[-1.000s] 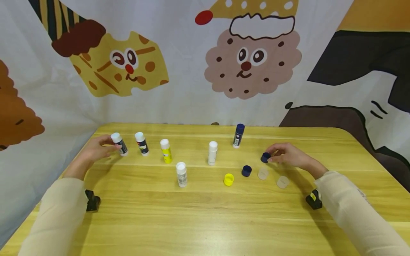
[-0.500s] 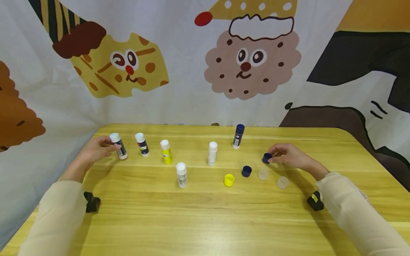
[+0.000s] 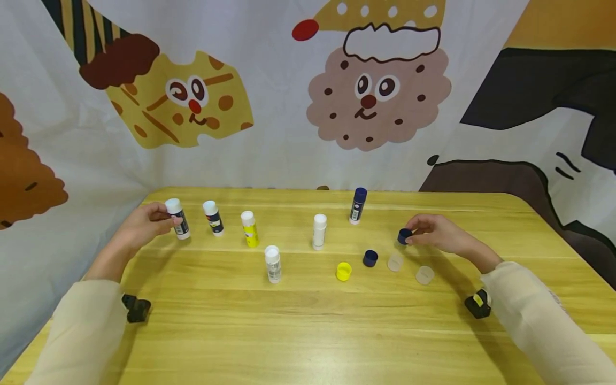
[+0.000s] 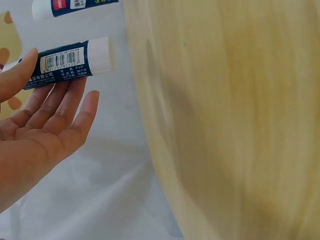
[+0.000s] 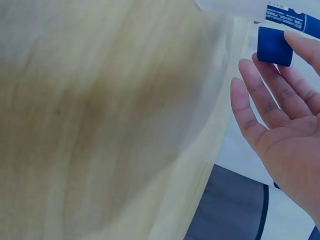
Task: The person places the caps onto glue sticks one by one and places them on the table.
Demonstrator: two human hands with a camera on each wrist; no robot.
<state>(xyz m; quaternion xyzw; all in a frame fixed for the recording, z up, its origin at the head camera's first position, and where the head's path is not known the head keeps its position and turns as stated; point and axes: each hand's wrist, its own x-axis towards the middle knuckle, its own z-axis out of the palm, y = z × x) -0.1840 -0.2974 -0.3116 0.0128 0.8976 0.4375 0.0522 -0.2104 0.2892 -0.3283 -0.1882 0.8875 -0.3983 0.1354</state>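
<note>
At the left end of the table, my left hand (image 3: 142, 229) holds an upright glue stick (image 3: 177, 218) with a dark blue label and white cap, thumb on one side and fingers on the other. Its barcode faces the left wrist camera. A small dark blue cap (image 3: 405, 236) is pinched between the thumb and fingers of my right hand (image 5: 285, 110), the other fingers spread. Below it on the table lie another dark blue cap (image 3: 370, 259), a yellow cap (image 3: 344, 271), and two pale translucent discs, one nearer the blue cap (image 3: 395, 262) and one further right (image 3: 425, 275).
Across the wooden table (image 3: 308, 331) stand more glue sticks: a blue-labelled one (image 3: 213, 218), a yellow one (image 3: 249, 229), a white one (image 3: 319, 232), another white one (image 3: 272, 264) nearer me, and a dark blue one (image 3: 358, 206) at the back. A printed cloth (image 3: 279, 160) hangs behind.
My right hand has shifted slightly to the right with the dark blue cap. The left hand stays nearly in place with its glue stick; the standing sticks have not moved.
</note>
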